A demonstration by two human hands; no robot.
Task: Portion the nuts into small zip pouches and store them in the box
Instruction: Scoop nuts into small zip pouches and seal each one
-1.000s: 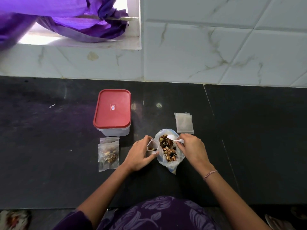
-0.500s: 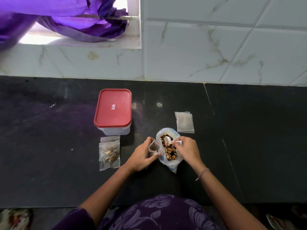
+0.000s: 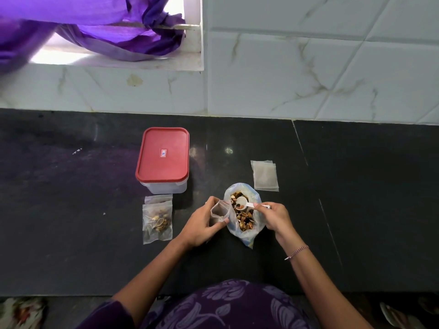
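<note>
Nuts (image 3: 243, 218) sit in the open bag (image 3: 248, 237) mid-counter (image 3: 356, 210): a loose, lumpy mix of pale split shells and dark kernels. Half a second ago the right hand covered the bag mouth with the scoop down among the nuts. Now the right hand (image 3: 273, 218) is back at the bag's right edge, fingers pinching the thin handle. The scoop (image 3: 242, 201) is up over the pile with its round white bowl showing, and we cannot tell what it carries. The left hand (image 3: 202, 225) has barely shifted. Its fingers curl round the pouch (image 3: 219, 208) and hold its mouth open, touching the bag's left rim. We read this as a scoop on its way to the pouch, so portioning is mid-run. The bag is thin, crinkly clear plastic, and the pouch is small, clear, soft and squared at the mouth. A filled pouch (image 3: 158, 219) lies flat to the left, bulging, with a second pouch edge under its top whose contents are unclear. Just beyond it stands the box (image 3: 164, 187), clear rectangular plastic with rounded corners and its glossy red lid (image 3: 162, 155) still on, so we judge that storing has not started. Flat spare pouches (image 3: 264, 175) are stacked right of the bag. The counter is dark polished stone. Behind it are a veined pale tile wall (image 3: 308, 67) and draped purple cloth (image 3: 107, 20).
</note>
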